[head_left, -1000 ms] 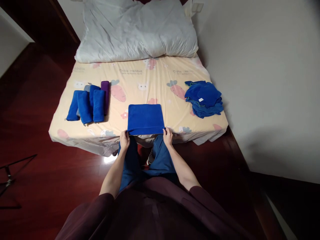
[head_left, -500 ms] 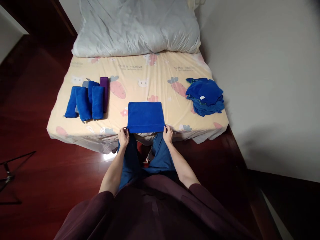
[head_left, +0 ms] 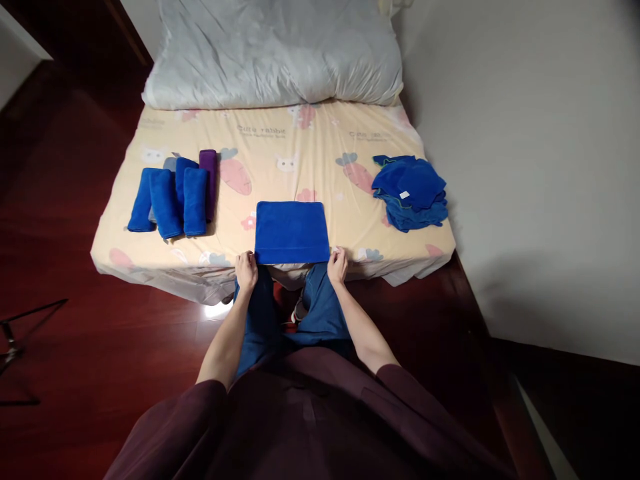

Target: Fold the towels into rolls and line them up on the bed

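A blue towel (head_left: 291,227) lies flat as a rectangle near the bed's front edge, with a narrow folded strip along its near side. My left hand (head_left: 247,270) is closed at its near left corner, fingers curled and pinching the cloth. At the near right corner, my right hand (head_left: 337,265) has its thumb and fingers closed on the edge; the exact contact of the fingertips is hard to see.
Several rolled towels, blue ones (head_left: 166,203) and a purple one (head_left: 208,183), lie on the left of the bed (head_left: 300,160). A loose pile of blue cloths (head_left: 410,193) sits on the right. A grey quilt (head_left: 280,53) covers the far end, beside a wall (head_left: 525,167).
The folded strip on the towel's near side now lies flatter. My right hand's fingers have shifted slightly at the corner. Both hands stay at about the same place.
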Available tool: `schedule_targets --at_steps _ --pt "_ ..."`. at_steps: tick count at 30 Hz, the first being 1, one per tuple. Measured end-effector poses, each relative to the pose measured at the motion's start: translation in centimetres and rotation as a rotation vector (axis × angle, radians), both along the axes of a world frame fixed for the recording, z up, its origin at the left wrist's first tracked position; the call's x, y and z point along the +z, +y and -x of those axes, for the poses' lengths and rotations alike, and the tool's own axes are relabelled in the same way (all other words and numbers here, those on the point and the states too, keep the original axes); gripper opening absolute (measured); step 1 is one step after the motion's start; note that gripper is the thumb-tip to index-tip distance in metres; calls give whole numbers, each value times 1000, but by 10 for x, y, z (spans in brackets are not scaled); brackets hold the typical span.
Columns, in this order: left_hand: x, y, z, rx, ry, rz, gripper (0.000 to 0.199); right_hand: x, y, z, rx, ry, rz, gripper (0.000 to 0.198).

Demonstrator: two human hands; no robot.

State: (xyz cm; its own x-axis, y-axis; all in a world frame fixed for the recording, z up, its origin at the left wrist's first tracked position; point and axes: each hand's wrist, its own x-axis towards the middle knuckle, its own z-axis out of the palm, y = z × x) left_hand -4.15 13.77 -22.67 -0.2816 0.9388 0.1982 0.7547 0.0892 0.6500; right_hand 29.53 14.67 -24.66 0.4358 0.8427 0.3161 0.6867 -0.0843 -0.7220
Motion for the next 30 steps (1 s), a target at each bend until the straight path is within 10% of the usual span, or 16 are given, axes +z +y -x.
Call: schedule_targets --at_steps 4,15,30 --pt "13 -7 0 -16 39 -42 33 11 -5 -3 -59 -76 -61 39" --pt "21 -17 -5 -422 101 -103 54 37 -27 9 378 -233 -1 42" --pt "2 -2 -4 -376 163 13 65 25 -11 9 410 -215 119 55"
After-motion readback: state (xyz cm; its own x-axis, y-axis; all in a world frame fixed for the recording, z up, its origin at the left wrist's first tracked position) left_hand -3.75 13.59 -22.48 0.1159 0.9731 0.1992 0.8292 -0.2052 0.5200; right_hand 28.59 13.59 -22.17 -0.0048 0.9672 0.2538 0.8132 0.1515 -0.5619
